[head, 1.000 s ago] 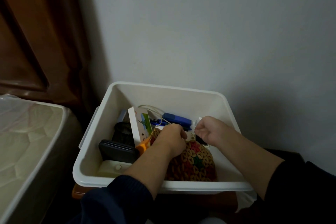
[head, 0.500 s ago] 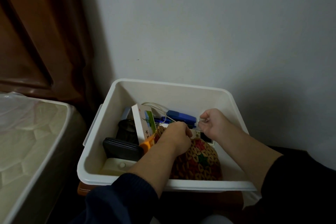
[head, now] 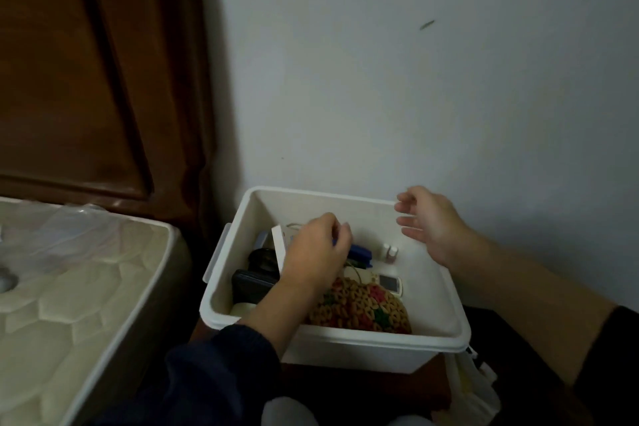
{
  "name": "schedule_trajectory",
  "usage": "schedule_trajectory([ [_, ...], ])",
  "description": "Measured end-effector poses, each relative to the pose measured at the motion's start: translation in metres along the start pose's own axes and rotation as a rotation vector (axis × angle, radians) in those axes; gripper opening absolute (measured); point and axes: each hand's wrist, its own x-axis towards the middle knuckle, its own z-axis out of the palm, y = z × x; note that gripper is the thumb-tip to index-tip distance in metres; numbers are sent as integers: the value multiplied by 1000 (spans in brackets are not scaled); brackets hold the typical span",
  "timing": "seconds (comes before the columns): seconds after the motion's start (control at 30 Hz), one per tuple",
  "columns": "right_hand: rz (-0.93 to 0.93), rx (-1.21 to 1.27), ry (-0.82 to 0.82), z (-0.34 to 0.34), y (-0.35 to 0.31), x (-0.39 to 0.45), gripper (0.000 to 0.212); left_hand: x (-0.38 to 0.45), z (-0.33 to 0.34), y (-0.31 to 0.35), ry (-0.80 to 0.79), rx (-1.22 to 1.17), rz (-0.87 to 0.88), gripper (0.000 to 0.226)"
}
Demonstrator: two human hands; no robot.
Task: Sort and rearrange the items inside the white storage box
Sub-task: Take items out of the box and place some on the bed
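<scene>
I saw the white storage box [head: 332, 334] sitting on a brown stand beside the mattress [head: 69, 287]. My left hand [head: 316, 252] reached down into it, fingers loosely curled above a blue item [head: 359, 252]; whether it pinched anything, I could not tell. My right hand [head: 432, 225] hovered over the box's far right corner, fingers spread and holding nothing. A crocheted pouch [head: 359, 308] lay near the front wall.

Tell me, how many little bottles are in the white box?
2. The two little bottles stand side by side near the back of the white box, right of the blue thing. More may hide under the hands or clutter.
</scene>
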Motion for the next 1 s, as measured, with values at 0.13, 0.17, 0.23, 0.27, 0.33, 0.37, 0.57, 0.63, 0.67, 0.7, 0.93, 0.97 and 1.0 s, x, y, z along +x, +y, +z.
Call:
schedule_trajectory([
  [0.13,-347,-134,30,45,-16,-54,33,-40,-78,-16,331,91,23,54],
  [0.17,-426,-151,12,63,-17,-68,38,-53,-100,-25,393,116,6,57],
  [0.23,-565,-175,-50,103,-16,-97,55,-79,-143,-46,494,155,-56,61],
  [0.27,-628,-180,-94,125,-14,-112,60,-94,-165,-57,541,163,-97,62],
  [0.33,-722,-159,-195,170,-10,-144,63,-127,-206,-79,628,169,-161,62],
  [0.37,-753,-146,-240,193,-8,-161,62,-146,-226,-89,665,187,-192,62],
  [0.57,-853,-147,-555,309,22,-257,61,-266,-308,-150,821,351,-418,55],
  [0.63,-857,-158,-623,341,38,-282,56,-300,-326,-171,817,408,-498,51],
  [0.67,-848,-169,-666,355,48,-293,52,-313,-333,-181,823,410,-528,49],
  [0.7,-831,-202,-718,369,58,-301,47,-325,-338,-190,837,402,-548,48],
  [0.93,-746,-663,-989,433,136,-296,14,-327,-352,-232,798,361,-551,13],
  [0.97,-740,-724,-1002,438,145,-287,21,-317,-355,-235,768,333,-527,3],
  [1.0,-747,-785,-1010,442,152,-278,28,-306,-358,-237,736,316,-523,11],
])
